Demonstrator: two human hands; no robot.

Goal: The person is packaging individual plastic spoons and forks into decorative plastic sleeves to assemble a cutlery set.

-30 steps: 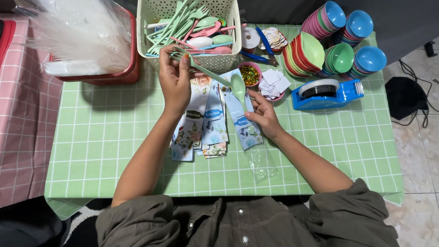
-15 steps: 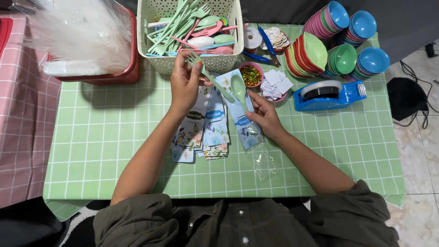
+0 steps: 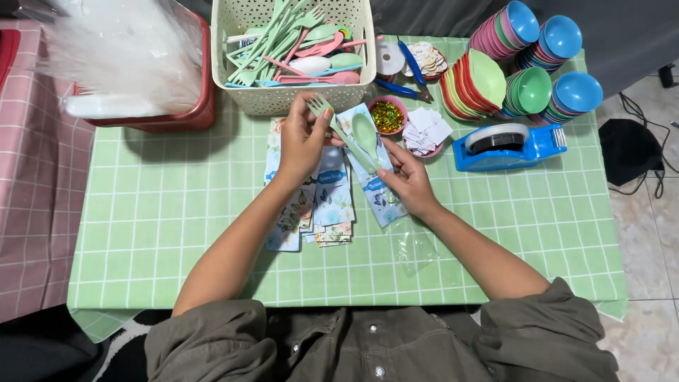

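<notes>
Fork (image 3: 332,120) pinched in your left hand (image 3: 303,141) fingers; your right hand (image 3: 409,178) grips spoon (image 3: 366,134) over packet (image 3: 378,187).

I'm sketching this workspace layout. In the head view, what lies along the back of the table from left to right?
Red plastic tub of clear bags → cream perforated basket of pastel plastic cutlery → small pink bowl of glitter → blue tape dispenser → stacked blue plastic bowls.

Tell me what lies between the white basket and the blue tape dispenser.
Head view: a pink bowl of glitter and small white paper tags lie between them.
</notes>
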